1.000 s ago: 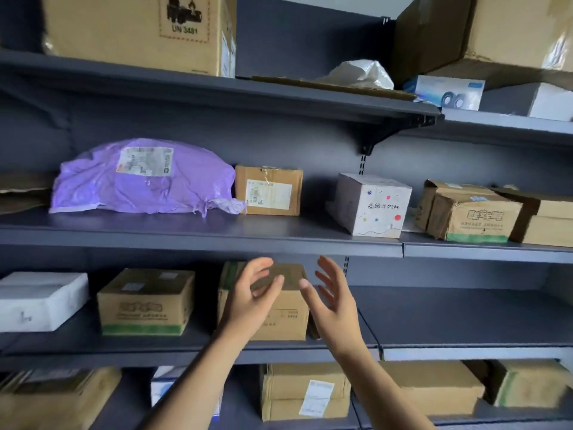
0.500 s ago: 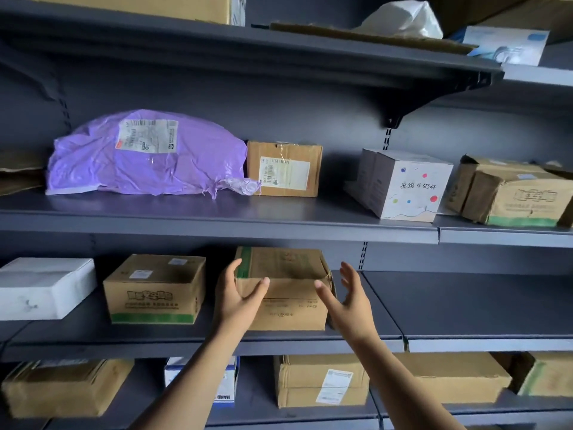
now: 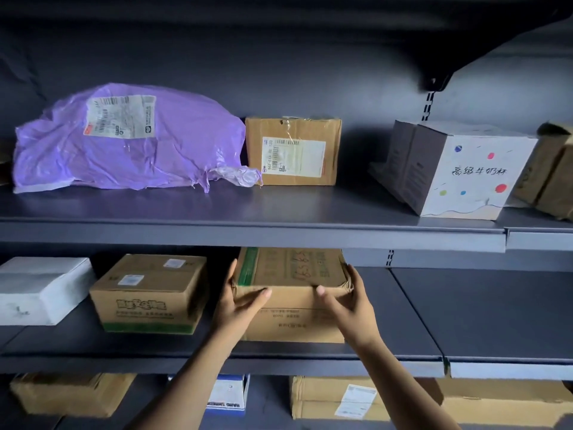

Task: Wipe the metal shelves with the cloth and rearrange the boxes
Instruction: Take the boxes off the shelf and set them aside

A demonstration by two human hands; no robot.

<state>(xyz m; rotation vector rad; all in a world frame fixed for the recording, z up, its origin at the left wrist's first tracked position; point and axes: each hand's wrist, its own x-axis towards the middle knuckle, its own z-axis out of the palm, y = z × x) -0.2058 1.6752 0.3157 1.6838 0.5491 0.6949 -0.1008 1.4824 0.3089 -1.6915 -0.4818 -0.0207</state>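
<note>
Far left of the left hand (image 3: pixel 239 301): white box (image 3: pixel 40 290), flat on the same shelf (image 3: pixel 406 318). One level up: purple bag (image 3: pixel 133 144), crumpled, shipping label on top, on the upper shelf (image 3: pixel 294 209). One level down: brown box (image 3: pixel 71 395), too dim for detail.

Just left of the left hand: printed box (image 3: pixel 148 293), green band along the base, two small stickers on the lid. Near the centre box (image 3: pixel 291 271) but apart, dark gap between.

Left hand: wrapped round the centre box's front-left corner, fingers up the left side, thumb across the front face under the top edge. Holding.

Centre box: tan cardboard, green tape down the lid's left edge, red scribble on top. Between the two hands, base looks flat on the shelf.

Straight above the hands: labelled box (image 3: pixel 293 152) on the upper shelf, bag's loose end in front of its lower left corner.

Below the left forearm: small blue-and-white box (image 3: pixel 228 395). Below the right forearm: taped box (image 3: pixel 338 398), white label.

Right hand (image 3: pixel 348 301): mirrors the left, fingers up the right side, thumb across the front. Holding too.

Right of the right hand: bare shelf panel. Up and right: dotted box (image 3: pixel 459 172), white face, handwriting, coloured dots, set at an angle to the shelf edge. Beyond it: more brown boxes (image 3: pixel 555 178), cut off by the frame.
</note>
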